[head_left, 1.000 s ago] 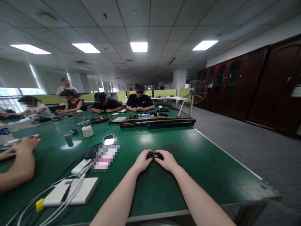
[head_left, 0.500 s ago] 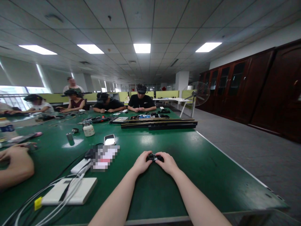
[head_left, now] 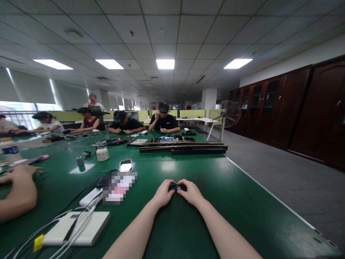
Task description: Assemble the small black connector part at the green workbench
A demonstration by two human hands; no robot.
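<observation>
Between my two hands is a small black part (head_left: 177, 186) with a lighter grey patch in its middle; its exact kind is too small to make out. My left hand (head_left: 164, 192) closes on its left end, thumb at the near side. On the right end, my right hand (head_left: 191, 192) grips it the same way. The fingers cover both ends of the part. Both forearms reach in over the green table (head_left: 178, 230).
To the left are a white box (head_left: 88, 230) with cables, a phone (head_left: 126, 165), a blurred paper (head_left: 120, 187) and a jar (head_left: 102, 154). Long black bars (head_left: 185, 148) lie across the table ahead. A co-worker's arm (head_left: 21, 190) rests at far left.
The head view has tilted upward, so the scene sits lower. My thumbs have come closer together on the black part. A co-worker across the table has raised a hand toward the head.
</observation>
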